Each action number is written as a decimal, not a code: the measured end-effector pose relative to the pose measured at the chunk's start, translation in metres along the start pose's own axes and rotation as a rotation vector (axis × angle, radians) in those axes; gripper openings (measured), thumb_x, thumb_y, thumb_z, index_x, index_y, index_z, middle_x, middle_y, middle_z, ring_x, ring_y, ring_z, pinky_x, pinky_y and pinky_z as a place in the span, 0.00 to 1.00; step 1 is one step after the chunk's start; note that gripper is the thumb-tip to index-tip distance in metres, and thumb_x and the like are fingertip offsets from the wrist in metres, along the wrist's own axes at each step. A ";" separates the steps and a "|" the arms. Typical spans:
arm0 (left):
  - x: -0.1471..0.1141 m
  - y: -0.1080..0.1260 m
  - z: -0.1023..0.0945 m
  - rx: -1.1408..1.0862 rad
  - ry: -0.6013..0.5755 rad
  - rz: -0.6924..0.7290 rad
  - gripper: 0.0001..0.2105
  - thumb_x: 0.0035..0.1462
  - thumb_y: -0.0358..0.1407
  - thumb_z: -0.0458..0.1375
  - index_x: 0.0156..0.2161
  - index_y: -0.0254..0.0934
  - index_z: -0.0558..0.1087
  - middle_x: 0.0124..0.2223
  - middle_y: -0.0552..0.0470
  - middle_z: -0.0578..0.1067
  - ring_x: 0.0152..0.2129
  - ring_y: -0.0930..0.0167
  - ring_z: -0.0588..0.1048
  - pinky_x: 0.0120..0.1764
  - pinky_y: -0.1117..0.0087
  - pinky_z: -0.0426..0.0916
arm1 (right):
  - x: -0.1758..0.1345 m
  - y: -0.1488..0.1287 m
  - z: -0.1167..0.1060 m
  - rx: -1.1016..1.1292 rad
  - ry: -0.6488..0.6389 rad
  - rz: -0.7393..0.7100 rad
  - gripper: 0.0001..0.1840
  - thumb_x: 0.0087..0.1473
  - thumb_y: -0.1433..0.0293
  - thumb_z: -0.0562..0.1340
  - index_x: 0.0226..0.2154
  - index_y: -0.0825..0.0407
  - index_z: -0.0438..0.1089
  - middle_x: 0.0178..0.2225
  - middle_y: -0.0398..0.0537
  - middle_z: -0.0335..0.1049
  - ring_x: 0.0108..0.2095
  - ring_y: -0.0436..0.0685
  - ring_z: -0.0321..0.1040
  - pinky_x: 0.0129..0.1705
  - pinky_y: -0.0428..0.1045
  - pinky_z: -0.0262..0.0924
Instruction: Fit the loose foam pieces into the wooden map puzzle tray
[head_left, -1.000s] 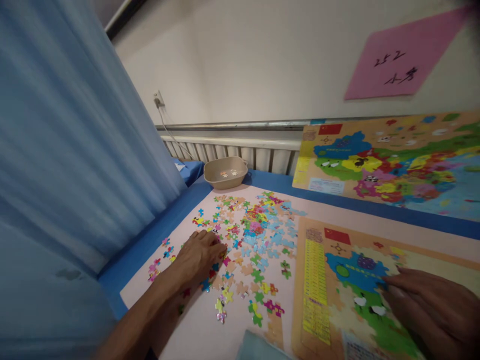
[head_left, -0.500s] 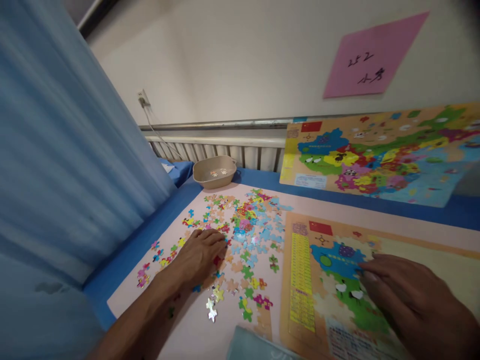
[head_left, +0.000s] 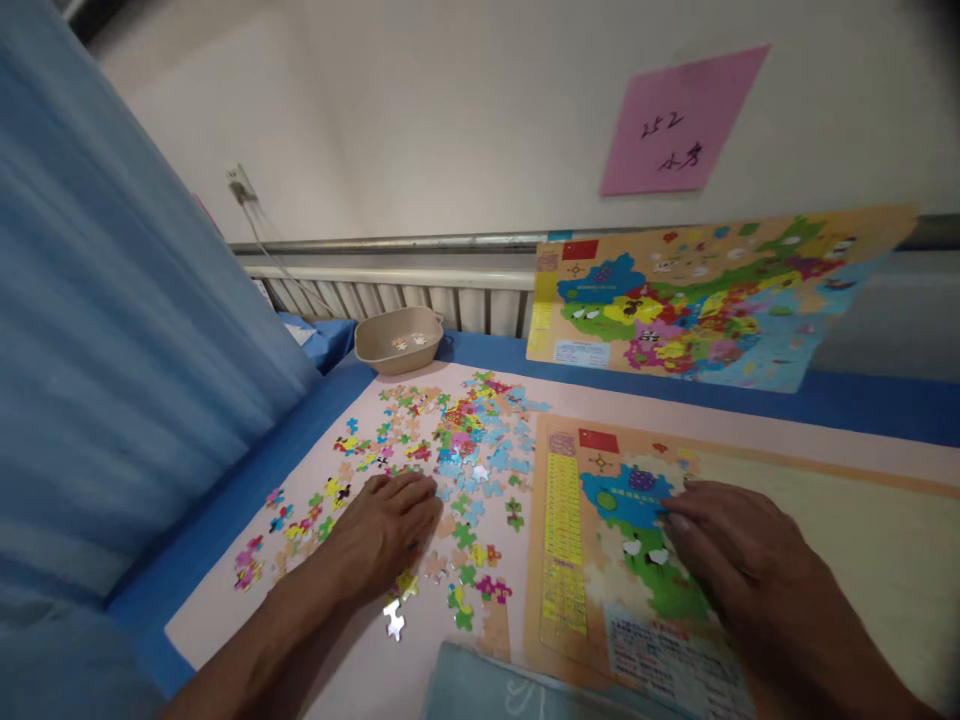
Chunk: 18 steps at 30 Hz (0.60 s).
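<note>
My right hand (head_left: 739,550) is over the partly assembled map puzzle (head_left: 630,510), thumb and fingers pinched at the right edge of its blue area. A small puzzle piece seems to be in this pinch, mostly hidden by the fingers. To the left, my left hand (head_left: 394,520) lies palm down over the loose puzzle pieces (head_left: 480,470), its fingers loosely stretched and slightly bent. No held piece shows there. The assembled part has blue and green areas with sheep pictures, set in an orange-bordered puzzle board (head_left: 534,560).
A complete map picture (head_left: 675,310) leans against the wall behind the board. A beige basket (head_left: 397,345) with a few pieces stands at the back left. A blue curtain (head_left: 150,350) hangs on the left. A grey-green item (head_left: 480,690) lies at the front edge.
The whole view has shifted, so the scene sits further left. My right hand remains pinched at the same edge of the blue area, and my left hand stays over the loose pieces.
</note>
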<state>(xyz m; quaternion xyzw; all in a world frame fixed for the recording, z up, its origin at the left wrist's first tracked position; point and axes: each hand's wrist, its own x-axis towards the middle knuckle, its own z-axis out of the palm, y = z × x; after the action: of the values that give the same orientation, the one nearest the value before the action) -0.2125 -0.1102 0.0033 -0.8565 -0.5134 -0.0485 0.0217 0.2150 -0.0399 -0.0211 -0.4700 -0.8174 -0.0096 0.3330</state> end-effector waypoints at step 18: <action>-0.076 0.014 0.021 0.058 0.403 0.072 0.14 0.70 0.40 0.56 0.56 0.46 0.77 0.52 0.49 0.83 0.46 0.62 0.81 0.45 0.61 0.78 | 0.004 -0.011 -0.009 0.045 0.062 -0.020 0.11 0.72 0.67 0.55 0.42 0.48 0.74 0.42 0.48 0.77 0.49 0.63 0.71 0.51 0.59 0.60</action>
<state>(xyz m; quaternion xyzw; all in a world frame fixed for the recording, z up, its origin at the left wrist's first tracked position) -0.2345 -0.1813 -0.0250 -0.8464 -0.4687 -0.2032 0.1502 0.2098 -0.0454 -0.0086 -0.4537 -0.8113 -0.0088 0.3686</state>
